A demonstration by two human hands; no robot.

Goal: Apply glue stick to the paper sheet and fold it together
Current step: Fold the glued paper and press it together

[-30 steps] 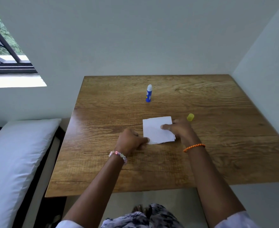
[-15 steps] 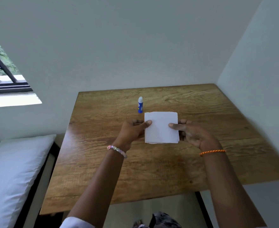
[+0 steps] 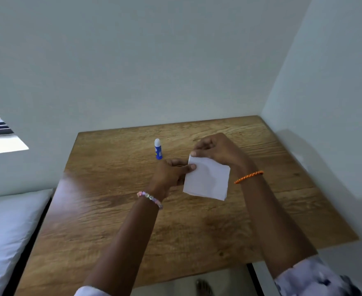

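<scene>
Folded white paper sheet (image 3: 206, 180) held clear of the wooden table (image 3: 111, 221), right of frame centre — left hand (image 3: 171, 173) pinches its left edge between thumb and fingers, right hand (image 3: 216, 150) nips the upper left corner from above, both closed on the paper. Glue stick (image 3: 158, 148) stands upright on the table, just up-left of the left hand and apart from it; it looks uncapped, tip too small to confirm. Judgement: the left hand is nearer the stick — any further gluing starts with a short reach up-left, right hand keeping the sheet.
</scene>
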